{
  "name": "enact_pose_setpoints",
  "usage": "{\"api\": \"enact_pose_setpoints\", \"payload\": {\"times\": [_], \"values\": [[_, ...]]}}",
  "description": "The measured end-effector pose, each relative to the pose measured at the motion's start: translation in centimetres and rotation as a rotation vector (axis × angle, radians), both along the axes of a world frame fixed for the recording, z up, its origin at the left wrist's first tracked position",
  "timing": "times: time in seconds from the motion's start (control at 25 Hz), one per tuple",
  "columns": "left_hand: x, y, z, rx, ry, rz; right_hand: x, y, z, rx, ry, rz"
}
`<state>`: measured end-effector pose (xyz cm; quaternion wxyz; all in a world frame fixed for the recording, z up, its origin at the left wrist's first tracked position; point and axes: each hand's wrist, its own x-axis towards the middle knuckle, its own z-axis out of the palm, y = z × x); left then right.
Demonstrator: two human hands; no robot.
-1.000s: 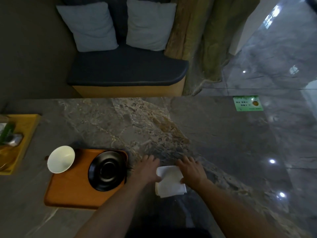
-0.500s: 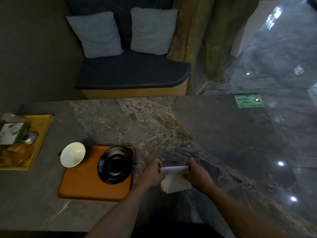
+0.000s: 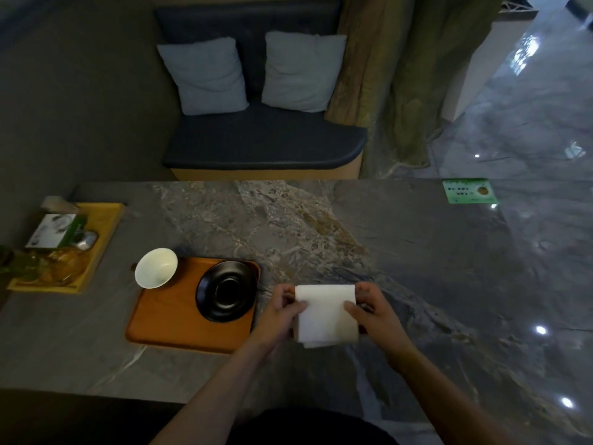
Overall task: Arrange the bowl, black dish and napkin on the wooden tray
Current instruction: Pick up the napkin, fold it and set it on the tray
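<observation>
A white folded napkin (image 3: 325, 313) is held up just above the stone table, to the right of the wooden tray (image 3: 173, 319). My left hand (image 3: 279, 311) grips its left edge and my right hand (image 3: 372, 308) grips its right edge. On the tray's right part lies the black dish (image 3: 227, 290). The white bowl (image 3: 156, 267) sits at the tray's far left corner and overhangs its rim.
A yellow tray (image 3: 106, 234) with a green-and-white box and glassware stands at the table's left end. A green card (image 3: 467, 191) lies at the far right edge. Beyond the table is a dark bench with two grey cushions.
Both hands have lifted the napkin off the table and now hold it by its two sides as a neat folded rectangle. Bowl, dish and tray have not moved.
</observation>
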<state>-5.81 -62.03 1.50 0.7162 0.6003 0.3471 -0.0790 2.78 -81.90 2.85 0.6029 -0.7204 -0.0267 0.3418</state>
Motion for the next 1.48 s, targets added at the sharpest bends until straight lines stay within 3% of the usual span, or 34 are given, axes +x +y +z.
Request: {"api": "enact_pose_setpoints", "payload": {"times": [0.32,0.64,1.16,1.48], "values": [[-2.9,1.2,4.6,0.087,-0.048,-0.056,-2.6,1.4,-0.2,-0.008,-0.023,-0.005],[-7.1,7.5,5.7,0.183,-0.028,-0.109,-5.7,8.3,-0.9,-0.046,-0.059,0.045],[-13.7,25.4,1.6,0.180,0.012,-0.116,-12.8,25.0,-2.7,-0.107,0.008,0.070],[-16.5,31.7,-1.3,0.210,0.077,-0.086,-16.1,32.2,-3.3,-0.156,0.029,0.087]]}}
